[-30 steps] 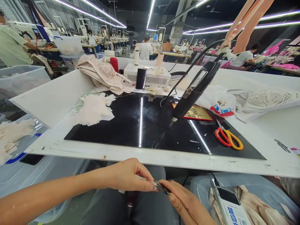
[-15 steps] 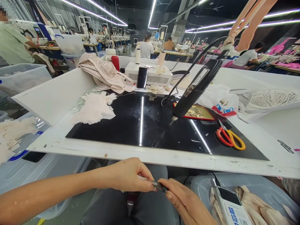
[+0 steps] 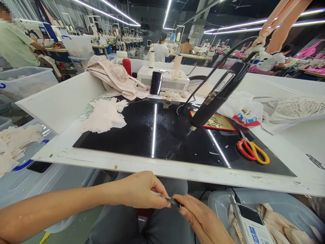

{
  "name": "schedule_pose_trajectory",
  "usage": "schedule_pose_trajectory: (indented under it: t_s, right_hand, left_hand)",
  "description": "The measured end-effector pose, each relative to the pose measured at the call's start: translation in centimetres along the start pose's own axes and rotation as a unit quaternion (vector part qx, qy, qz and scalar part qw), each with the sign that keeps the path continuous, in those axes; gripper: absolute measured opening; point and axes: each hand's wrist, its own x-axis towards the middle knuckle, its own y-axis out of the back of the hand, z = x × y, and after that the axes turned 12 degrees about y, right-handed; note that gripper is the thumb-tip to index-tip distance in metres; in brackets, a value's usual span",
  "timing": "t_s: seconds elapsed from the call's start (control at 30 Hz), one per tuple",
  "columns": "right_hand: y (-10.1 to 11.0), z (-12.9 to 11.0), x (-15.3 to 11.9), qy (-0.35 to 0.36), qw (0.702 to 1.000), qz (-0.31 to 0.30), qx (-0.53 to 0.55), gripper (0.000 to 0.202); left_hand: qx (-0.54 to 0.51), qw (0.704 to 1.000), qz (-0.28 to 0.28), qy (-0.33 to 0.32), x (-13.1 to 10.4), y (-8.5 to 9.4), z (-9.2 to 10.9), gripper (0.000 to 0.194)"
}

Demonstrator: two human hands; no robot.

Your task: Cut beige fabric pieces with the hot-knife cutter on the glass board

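Below the table's front edge, my left hand [image 3: 144,190] pinches a thin pale piece between thumb and fingers, too small to name. My right hand [image 3: 200,215] is closed around a small dark metal tool [image 3: 174,202], whose tip meets my left fingertips. Above them lies a glossy black board [image 3: 137,135] on the white table [image 3: 101,162]. A black hand-held device [image 3: 220,95] hangs tilted over the board, its metal tip near the surface. Scissors with red and yellow handles [image 3: 254,151] rest on the board's right side.
Pale fabric pieces [image 3: 106,117] lie at the board's left, with beige bras [image 3: 114,76] behind. A red-rimmed tray [image 3: 223,124] holds small pieces. Further back are a phone [image 3: 156,83] and a white box [image 3: 144,78]. A white power bank [image 3: 251,220] sits on the right bin. People sit beyond.
The view has shifted slightly, so the table and its things appear a little further right. Both hands keep nearly the same place and hold.
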Motion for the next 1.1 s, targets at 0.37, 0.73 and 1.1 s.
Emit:
schedule_pose_trajectory:
  t_s: [0.37,0.73,1.1]
  right_hand:
    - [-0.4,-0.6,0.1,0.049,0.998,0.014,-0.042,0.049]
    - [-2.3,1.9,-0.7,0.104,0.988,0.077,-0.084,0.043]
    - [-2.6,1.9,-1.0,0.105,0.989,0.083,-0.059,0.042]
  left_hand:
    - [0.004,1.000,0.005,-0.001,0.4,-0.7,-0.4,0.023]
    - [0.018,1.000,0.012,0.014,0.5,-1.2,-0.3,0.025]
    - [0.002,1.000,-0.004,0.002,0.8,-1.3,-0.3,0.024]
